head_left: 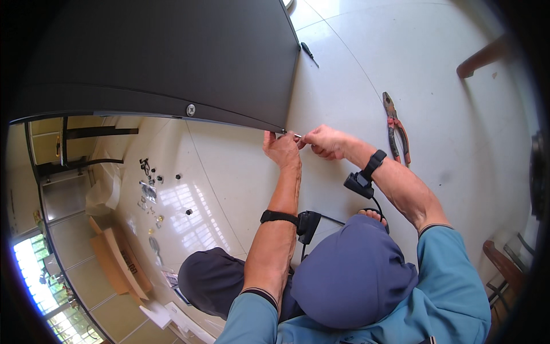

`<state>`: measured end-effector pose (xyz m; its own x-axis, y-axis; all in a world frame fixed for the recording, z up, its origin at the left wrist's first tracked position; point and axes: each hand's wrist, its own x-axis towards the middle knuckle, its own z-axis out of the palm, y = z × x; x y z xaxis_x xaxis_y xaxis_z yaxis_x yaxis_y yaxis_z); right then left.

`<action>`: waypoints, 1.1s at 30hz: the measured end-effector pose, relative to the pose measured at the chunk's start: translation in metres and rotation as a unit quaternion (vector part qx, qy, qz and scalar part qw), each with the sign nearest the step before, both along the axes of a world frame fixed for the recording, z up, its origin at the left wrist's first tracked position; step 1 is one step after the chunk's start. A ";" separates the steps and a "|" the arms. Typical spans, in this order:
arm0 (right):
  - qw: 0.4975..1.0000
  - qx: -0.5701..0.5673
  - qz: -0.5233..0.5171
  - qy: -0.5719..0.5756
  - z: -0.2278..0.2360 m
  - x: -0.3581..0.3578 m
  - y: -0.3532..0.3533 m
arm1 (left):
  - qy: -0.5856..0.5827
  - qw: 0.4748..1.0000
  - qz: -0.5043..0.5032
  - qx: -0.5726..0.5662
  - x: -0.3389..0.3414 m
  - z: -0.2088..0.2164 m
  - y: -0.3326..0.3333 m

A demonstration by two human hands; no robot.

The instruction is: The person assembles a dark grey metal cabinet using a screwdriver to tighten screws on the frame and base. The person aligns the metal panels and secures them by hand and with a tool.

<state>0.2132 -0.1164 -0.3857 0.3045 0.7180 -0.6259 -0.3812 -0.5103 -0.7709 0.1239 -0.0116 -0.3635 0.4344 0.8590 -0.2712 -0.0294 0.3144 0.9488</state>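
A large dark grey metal panel piece, like a cabinet side, spans the upper left. A round silver screw head sits in its near edge. At the panel's lower right corner my left hand is closed, its fingers touching the corner; what they pinch is hidden. Just to the right, my right hand is closed with fingertips on a small metal rod that points toward the left hand's fingers. The rod's exact kind is too small to tell.
Pliers with red and black handles lie on the pale tiled floor to the right. A dark screwdriver rests by the panel's right edge. Small black parts and hardware are scattered left, near an open cardboard box. Wooden furniture legs stand right.
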 end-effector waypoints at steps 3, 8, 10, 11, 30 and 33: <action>0.965 -0.033 0.006 0.260 -0.005 0.017 -0.001 | 0.001 1.000 -0.016 -0.012 0.001 0.001 -0.003; 0.867 0.072 0.054 -0.490 -0.012 -0.025 -0.002 | 0.049 0.998 0.015 0.033 -0.003 -0.017 0.016; 0.686 0.061 0.114 -0.716 -0.012 -0.036 -0.009 | 0.046 0.998 0.011 0.034 0.000 -0.019 0.014; 0.688 0.062 0.115 -0.714 -0.013 -0.038 -0.011 | 0.041 0.998 0.009 0.037 0.000 -0.019 0.014; 0.993 0.061 0.047 -0.094 0.000 0.000 -0.005 | -0.016 1.000 0.008 0.025 -0.002 -0.013 0.005; 0.963 0.098 0.018 -0.252 -0.011 -0.016 0.000 | 0.016 0.999 -0.017 0.031 -0.004 -0.018 0.013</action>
<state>0.1969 -0.1160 -0.3965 0.5071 0.8225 -0.2576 0.0811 -0.3430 -0.9358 0.1196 0.0017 -0.3818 0.4556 0.8594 -0.2323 0.0117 0.2551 0.9668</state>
